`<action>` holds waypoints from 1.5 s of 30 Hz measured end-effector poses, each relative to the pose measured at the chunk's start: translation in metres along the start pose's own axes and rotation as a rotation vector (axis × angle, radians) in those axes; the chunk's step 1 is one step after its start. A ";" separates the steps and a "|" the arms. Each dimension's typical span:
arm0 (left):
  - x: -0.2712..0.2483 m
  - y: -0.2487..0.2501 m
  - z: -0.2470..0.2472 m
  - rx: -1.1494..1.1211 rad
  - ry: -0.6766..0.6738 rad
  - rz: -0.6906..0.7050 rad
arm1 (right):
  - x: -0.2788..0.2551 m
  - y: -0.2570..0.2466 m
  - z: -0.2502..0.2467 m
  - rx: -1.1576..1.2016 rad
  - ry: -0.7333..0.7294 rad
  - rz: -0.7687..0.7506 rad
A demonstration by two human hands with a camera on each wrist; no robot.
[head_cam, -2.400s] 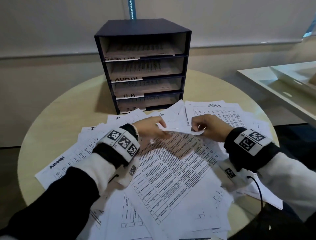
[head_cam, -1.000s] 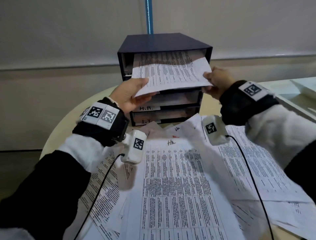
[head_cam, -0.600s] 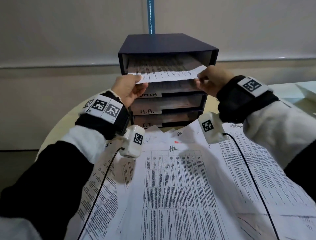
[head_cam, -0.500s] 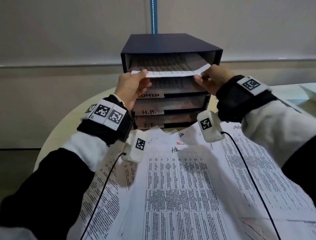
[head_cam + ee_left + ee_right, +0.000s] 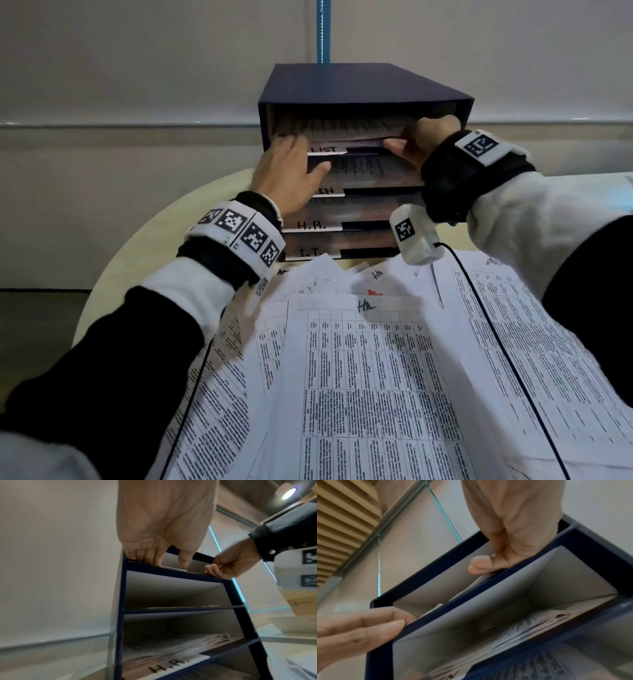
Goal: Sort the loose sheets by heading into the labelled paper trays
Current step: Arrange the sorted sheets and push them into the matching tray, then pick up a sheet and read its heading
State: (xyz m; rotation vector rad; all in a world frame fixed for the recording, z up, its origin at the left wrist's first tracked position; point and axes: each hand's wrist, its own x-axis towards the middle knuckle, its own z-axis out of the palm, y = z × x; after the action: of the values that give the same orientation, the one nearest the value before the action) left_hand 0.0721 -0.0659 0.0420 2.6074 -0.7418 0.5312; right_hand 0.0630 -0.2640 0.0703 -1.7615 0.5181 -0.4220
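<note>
Pushing: both hands are seating a sheet [image 5: 337, 135] in the top tray [image 5: 346, 150].
Left hand [image 5: 291, 178]: fingers straight, touching its front-left edge.
Right hand [image 5: 419, 142]: pinching its front-right corner.
Axis: sheet lying ahead, lengthwise inward.

Tray unit [image 5: 359, 82]: matt dark navy shell, likely covered card; pale matt lining inside [image 5: 513, 601]. Labels [image 5: 318, 226]: white paper strips, marker ink. Loose sheets [image 5: 370, 377]: thin white printed paper, slightly creased. Worktop [image 5: 144, 246]: smooth pale laminate, low sheen. Sleeves [image 5: 191, 301]: soft white fleecy cloth over black fabric. Wristbands [image 5: 445, 192]: black cloth.
</note>
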 end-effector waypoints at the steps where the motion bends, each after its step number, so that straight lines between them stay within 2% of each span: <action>1: 0.001 -0.001 0.001 0.000 -0.017 0.007 | -0.001 -0.002 0.001 0.099 0.012 0.023; 2: 0.002 -0.002 0.003 0.020 -0.028 0.016 | 0.005 -0.003 0.002 0.225 0.005 0.115; 3: 0.003 -0.002 0.005 0.053 -0.032 0.030 | -0.004 -0.009 0.003 0.213 -0.007 0.130; 5: 0.004 -0.003 0.009 0.114 -0.037 0.050 | -0.001 -0.009 0.000 0.045 0.012 0.159; 7: 0.005 -0.003 0.011 0.145 -0.046 0.049 | -0.010 -0.011 -0.004 -0.091 -0.002 0.109; 12: 0.003 0.000 0.007 0.151 -0.116 0.030 | -0.024 -0.005 -0.013 -0.042 -0.029 0.055; 15: -0.017 0.008 0.002 0.033 -0.157 0.009 | -0.035 0.006 -0.016 -0.165 -0.033 -0.042; 18: -0.057 0.015 0.008 -0.107 -0.150 0.001 | -0.057 0.028 -0.018 -0.253 -0.077 -0.115; 19: -0.071 0.014 0.013 -0.140 -0.188 -0.010 | -0.065 0.035 -0.020 -0.295 -0.095 -0.128; 21: -0.094 0.011 0.022 -0.163 -0.353 -0.060 | -0.086 0.050 -0.024 -0.360 -0.152 -0.154; 26: -0.109 -0.003 0.039 0.039 -0.771 -0.117 | -0.136 0.082 -0.035 -0.601 -0.398 -0.133; 29: -0.114 -0.004 0.045 0.159 -0.868 -0.116 | -0.154 0.101 -0.041 -0.711 -0.518 -0.091; 34: -0.121 0.002 0.044 0.250 -0.788 -0.102 | -0.169 0.124 -0.045 -0.860 -0.544 -0.149; 37: -0.126 0.006 0.040 0.301 -0.717 -0.072 | -0.171 0.133 -0.043 -0.882 -0.513 -0.192; 40: -0.133 0.012 0.036 0.267 -0.666 -0.078 | -0.173 0.138 -0.039 -0.934 -0.501 -0.246; 45: -0.141 0.018 0.027 0.076 -0.332 0.052 | -0.177 0.140 -0.034 -0.986 -0.525 -0.282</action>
State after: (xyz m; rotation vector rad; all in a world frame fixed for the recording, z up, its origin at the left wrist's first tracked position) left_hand -0.0427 -0.0336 -0.0405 2.7889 -0.9093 0.1405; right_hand -0.1201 -0.2239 -0.0590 -2.7906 0.0681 0.1734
